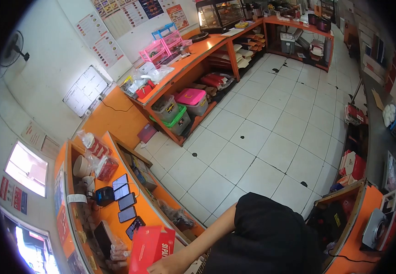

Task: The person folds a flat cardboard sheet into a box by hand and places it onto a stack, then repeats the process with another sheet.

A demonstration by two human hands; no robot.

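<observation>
My right hand (169, 266) reaches in from a black sleeve (262, 223) at the bottom of the head view. Its fingers are closed on the lower part of a red cardboard box (145, 249) with white lettering on its side. The box stands at the near end of an orange counter (109, 214), and part of it is cut off by the frame edge. Just beyond the box lies a dark phone (135, 227), in line with several more phones (127, 201). My left hand is out of view.
A black device (104, 196) and a dark tablet-like screen (103, 238) stand on the counter. Plastic-wrapped red packs (106, 168) sit at its far end. Lidded bins (192, 97) fill a shelf beneath another orange counter (198, 45). Tiled floor (252, 146) lies between the counters.
</observation>
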